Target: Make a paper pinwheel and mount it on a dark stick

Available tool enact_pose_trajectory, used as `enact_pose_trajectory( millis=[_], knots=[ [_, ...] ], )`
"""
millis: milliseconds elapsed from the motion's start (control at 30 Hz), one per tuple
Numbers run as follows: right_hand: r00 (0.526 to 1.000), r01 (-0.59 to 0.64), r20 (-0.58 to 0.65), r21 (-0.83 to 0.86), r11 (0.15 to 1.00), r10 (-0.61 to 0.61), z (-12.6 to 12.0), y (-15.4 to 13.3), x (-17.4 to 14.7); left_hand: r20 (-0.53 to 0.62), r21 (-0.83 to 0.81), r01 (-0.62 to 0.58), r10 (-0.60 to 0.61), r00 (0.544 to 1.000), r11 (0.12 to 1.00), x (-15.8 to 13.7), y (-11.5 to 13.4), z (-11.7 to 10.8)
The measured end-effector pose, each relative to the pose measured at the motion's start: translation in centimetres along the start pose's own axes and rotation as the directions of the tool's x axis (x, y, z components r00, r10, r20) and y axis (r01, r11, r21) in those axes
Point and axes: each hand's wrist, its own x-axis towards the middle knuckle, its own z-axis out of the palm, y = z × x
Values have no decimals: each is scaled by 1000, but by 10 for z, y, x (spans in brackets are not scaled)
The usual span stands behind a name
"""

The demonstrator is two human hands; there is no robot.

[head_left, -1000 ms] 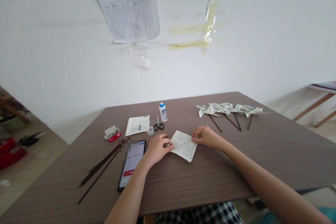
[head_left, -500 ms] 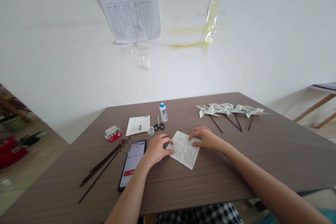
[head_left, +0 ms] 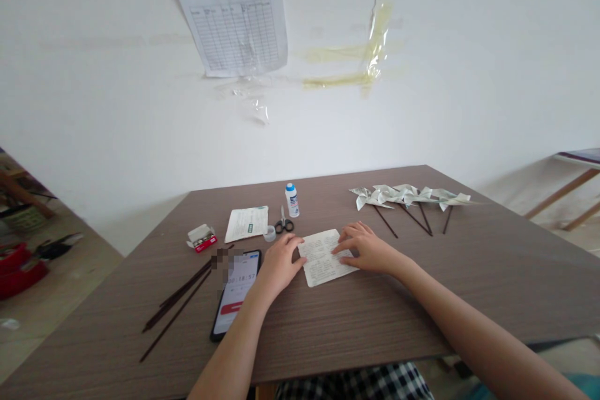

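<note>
A square sheet of printed paper (head_left: 323, 259) lies flat on the table in front of me. My left hand (head_left: 281, 262) rests at its left edge, the thumb and fingers apart and touching the paper. From the right, my right hand (head_left: 368, 250) reaches over the sheet with spread fingertips on its right part. Neither hand grips the paper. Left of my left hand, partly behind my forearm, lies a phone (head_left: 234, 294) showing a timer.
Scissors (head_left: 284, 224), a tape roll (head_left: 269, 234), a glue bottle (head_left: 291, 201), a stack of paper squares (head_left: 247, 224) and a small red-and-white box (head_left: 202, 239) stand further back. Dark sticks (head_left: 175, 300) lie left. Several paper pinwheels (head_left: 407, 195) on sticks lie back right.
The paper sheet has turned on the table from a diamond slant to nearly square to me. My hands have shifted only slightly at its sides.
</note>
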Motion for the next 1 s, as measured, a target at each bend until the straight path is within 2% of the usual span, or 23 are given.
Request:
enact_pose_trajectory(
  millis=[300,667,1000],
  knots=[
    [999,-50,-11,-101,994,49,2,-13,-1,61,45,-12,10,998,999,-4,6,-1],
    [998,48,-27,-33,998,-49,11,-6,-1,67,44,-42,39,997,998,-3,3,2],
    [997,79,-4,68,995,-79,9,-9,0,43,-22,-72,73,996,997,0,-5,9]
  ],
)
